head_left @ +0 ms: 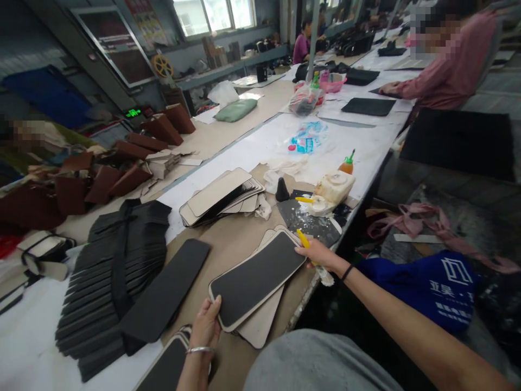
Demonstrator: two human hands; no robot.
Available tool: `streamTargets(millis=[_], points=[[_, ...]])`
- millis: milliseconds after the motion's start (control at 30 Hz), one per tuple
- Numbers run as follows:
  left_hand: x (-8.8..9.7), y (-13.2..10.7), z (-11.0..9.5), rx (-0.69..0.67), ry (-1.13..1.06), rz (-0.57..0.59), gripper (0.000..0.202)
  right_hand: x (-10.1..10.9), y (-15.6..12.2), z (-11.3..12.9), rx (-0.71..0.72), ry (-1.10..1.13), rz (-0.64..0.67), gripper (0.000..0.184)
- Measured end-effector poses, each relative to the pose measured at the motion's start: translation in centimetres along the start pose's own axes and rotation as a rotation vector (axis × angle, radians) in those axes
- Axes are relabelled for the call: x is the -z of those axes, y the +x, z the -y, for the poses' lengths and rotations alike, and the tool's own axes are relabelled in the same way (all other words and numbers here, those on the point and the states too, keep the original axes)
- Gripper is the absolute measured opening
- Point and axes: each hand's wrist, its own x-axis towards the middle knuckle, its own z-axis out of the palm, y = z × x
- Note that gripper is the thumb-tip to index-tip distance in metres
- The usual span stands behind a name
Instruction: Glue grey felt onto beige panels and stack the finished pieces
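Observation:
My left hand [205, 324] pinches the near left corner of a black panel with a pale border [256, 277], thumb on top. At its far right end, my right hand [319, 253] touches the panel's edge and also grips a yellow-handled brush [303, 239], whose lower end is caked white. Beneath the panel lie pale rounded boards [260, 320], partly covered. To the left, a loose black strip [175, 288] rests beside a tied stack of black pieces [118, 271]. Another black panel with a pale edge [169, 364] shows below my left wrist.
Beyond the panel sits a stack of pale boards [223, 195]. A white-smeared dark plate [309, 222], a crusted white container [336, 184] and an orange bottle [347, 164] stand near the table's right edge. Brown bags [97, 182] line the left. Co-workers sit further off.

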Motion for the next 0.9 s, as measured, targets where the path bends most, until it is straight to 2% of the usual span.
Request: streamTargets(millis=[100,200,400,733,900], points=[[0.9,0.8,3.4,0.042,-0.026,-0.054,0.020,-0.3,1.0,-0.8,0.003,-0.225,-0.023,0.013],[1.4,1.0,4.8,0.039,-0.046,-0.080,0.017,-0.3,1.7,-1.2,0.029,-0.306,-0.005,0.016],[1.4,1.0,5.4,0.009,-0.002,-0.139,0.010,-0.6,2.5,-0.8,0.037,-0.464,-0.024,0.020],[1.5,1.1,5.5,0.017,-0.024,-0.146,0.004,-0.7,3.1,-0.9,0.086,-0.755,-0.096,0.029],[1.5,1.2,5.6,0.017,-0.028,-0.146,0.006,-0.3,3.5,-1.0,0.154,-0.758,-0.058,0.030]])
